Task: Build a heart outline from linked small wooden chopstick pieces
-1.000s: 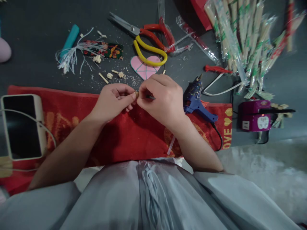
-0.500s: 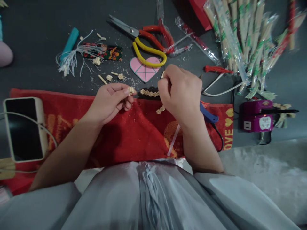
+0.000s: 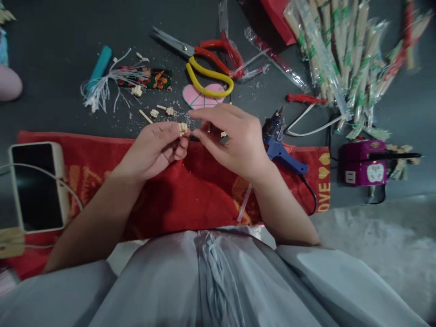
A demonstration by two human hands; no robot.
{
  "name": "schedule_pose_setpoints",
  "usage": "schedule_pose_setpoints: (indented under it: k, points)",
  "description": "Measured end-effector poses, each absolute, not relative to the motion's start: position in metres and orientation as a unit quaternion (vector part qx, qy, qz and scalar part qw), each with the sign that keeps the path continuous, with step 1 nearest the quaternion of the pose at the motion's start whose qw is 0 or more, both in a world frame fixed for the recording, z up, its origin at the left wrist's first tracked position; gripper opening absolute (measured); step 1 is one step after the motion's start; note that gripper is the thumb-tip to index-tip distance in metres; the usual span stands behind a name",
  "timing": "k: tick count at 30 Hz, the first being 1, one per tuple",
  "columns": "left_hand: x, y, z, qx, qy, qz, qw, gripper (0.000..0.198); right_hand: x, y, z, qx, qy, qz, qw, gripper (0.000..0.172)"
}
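Between thumb and fingers, my left hand (image 3: pixel 155 147) pinches a small pale wooden piece (image 3: pixel 183 129) above the far edge of the red cloth (image 3: pixel 200 195). My right hand (image 3: pixel 235 136) is just right of that piece, thumb and fingers apart, and nothing shows between them. It hides most of a pale braided strip. A blue glue gun (image 3: pixel 281 150) lies to the right of my right hand. Small wooden bits (image 3: pixel 154 113) and crumbs are scattered beyond my left hand, near a pink paper heart (image 3: pixel 200 97).
Yellow-and-red scissors (image 3: pixel 209 79) lie beyond the heart. At the left are a phone-like device (image 3: pixel 37 186) with a cable, white threads (image 3: pixel 102 84) and a teal roll (image 3: pixel 102 63). Wrapped sticks (image 3: pixel 340 59) and a purple box (image 3: pixel 363 163) stand at the right.
My right hand has moved left, close to the piece in my left hand, and its closed fingers have opened. The glue gun now shows more fully.
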State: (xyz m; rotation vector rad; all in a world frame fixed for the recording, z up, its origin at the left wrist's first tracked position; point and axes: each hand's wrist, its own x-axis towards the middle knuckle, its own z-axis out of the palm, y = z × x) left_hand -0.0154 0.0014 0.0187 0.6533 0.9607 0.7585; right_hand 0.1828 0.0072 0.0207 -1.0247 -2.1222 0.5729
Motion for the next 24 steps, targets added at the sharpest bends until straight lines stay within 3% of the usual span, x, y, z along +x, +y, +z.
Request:
schedule_pose_setpoints:
  k: [5,9,20,24]
  points:
    - [-0.015,-0.001,0.018,0.329,0.461,0.346,0.748,0.060,0.174,0.003,0.023,-0.376,-0.844,0.197,0.329,0.021]
    - [-0.014,-0.001,0.019,0.341,0.467,0.347,0.738,0.062,0.174,0.005,0.016,-0.349,-0.836,0.164,0.391,0.022]
    - [-0.015,-0.005,0.021,0.345,0.447,0.390,0.727,0.052,0.173,0.006,0.012,-0.354,-0.805,0.203,0.430,0.020]
    - [-0.015,-0.004,0.015,0.326,0.422,0.413,0.738,0.044,0.172,0.006,0.010,-0.360,-0.820,0.204,0.395,0.025]
